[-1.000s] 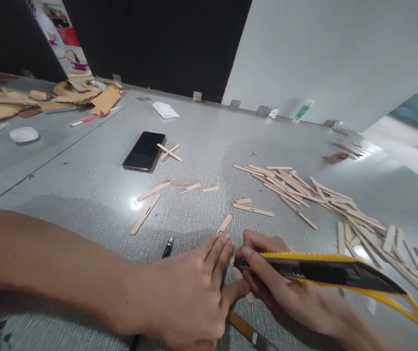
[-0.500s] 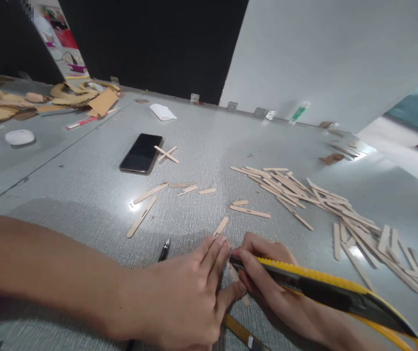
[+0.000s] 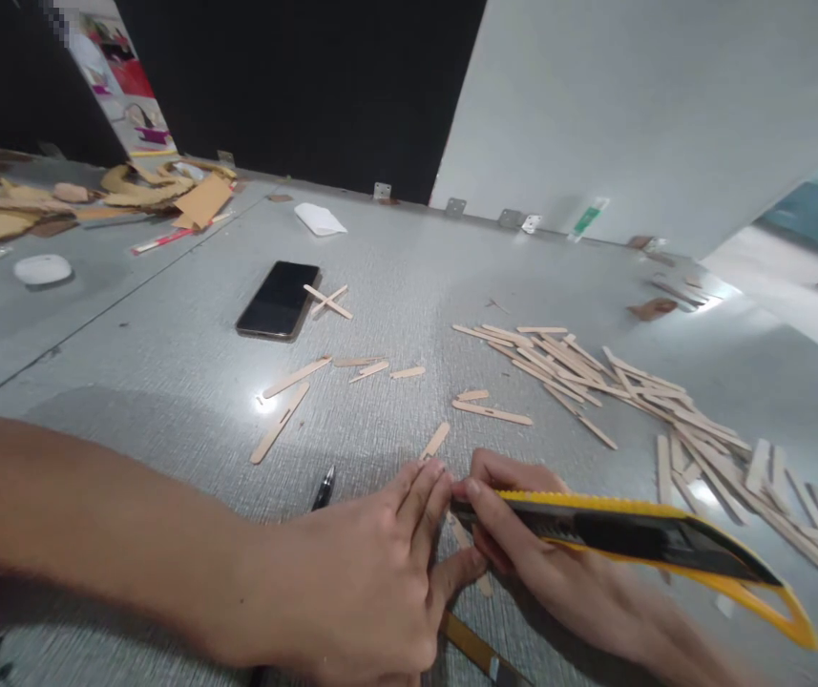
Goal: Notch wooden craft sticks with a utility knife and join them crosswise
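My left hand [image 3: 358, 572] lies over a wooden craft stick [image 3: 437, 439] and presses it to the table, fingers together; the stick's ends show beyond the fingertips and near the thumb. In my right hand [image 3: 558, 572] is a yellow and black utility knife [image 3: 638, 539], gripped near its front end, with its tip close to my left fingertips. The blade itself is hidden by the fingers. A black pen [image 3: 324, 489] sticks out from under my left forearm. Beneath my left thumb lies a brown strip [image 3: 470, 646], partly covered.
A heap of craft sticks [image 3: 652, 401] spreads over the right side. Cut and slotted pieces [image 3: 280, 425] lie ahead of my left hand. Farther off are a phone [image 3: 280, 301], two crossed sticks [image 3: 329, 302], folded white paper [image 3: 320, 219], a white mouse [image 3: 43, 270] and cardboard scraps [image 3: 143, 186].
The rear end of the utility knife has swung up and slightly left, toward a flatter angle. My left hand stays in place on the craft stick.
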`<state>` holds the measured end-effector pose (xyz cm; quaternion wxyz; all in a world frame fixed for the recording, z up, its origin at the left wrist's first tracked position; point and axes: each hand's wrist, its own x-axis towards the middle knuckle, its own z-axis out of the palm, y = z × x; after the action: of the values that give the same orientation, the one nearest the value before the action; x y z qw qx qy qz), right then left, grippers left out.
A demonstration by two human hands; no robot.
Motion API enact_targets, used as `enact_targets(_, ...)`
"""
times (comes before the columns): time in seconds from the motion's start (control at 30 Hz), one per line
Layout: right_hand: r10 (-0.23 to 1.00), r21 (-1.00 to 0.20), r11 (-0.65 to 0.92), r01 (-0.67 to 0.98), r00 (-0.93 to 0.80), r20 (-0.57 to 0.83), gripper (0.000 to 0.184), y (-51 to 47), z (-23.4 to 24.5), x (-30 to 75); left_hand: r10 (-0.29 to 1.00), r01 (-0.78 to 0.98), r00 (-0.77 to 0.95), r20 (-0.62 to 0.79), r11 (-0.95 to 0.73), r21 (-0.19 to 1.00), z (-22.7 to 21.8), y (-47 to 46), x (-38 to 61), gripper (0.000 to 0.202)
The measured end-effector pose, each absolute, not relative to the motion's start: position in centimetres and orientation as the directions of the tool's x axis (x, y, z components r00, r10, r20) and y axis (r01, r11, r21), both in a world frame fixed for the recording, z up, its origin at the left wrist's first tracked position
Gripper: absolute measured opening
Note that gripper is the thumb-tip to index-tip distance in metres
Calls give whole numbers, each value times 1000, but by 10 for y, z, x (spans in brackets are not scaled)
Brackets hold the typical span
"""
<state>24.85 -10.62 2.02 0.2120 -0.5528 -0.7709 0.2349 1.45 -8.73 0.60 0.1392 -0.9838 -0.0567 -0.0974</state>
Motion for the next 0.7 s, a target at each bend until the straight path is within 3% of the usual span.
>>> enact_targets(0.27, 939, -655, 263, 709, -345, 4, 35, -106, 26, 245, 106, 152, 974, 202, -962, -227, 6, -90, 15, 74)
enact_targets(0.7, 945, -700, 202, 685, -325, -45, 49, -108, 20, 254, 96, 146, 970, 222, -964, -221, 6, -87, 15, 73)
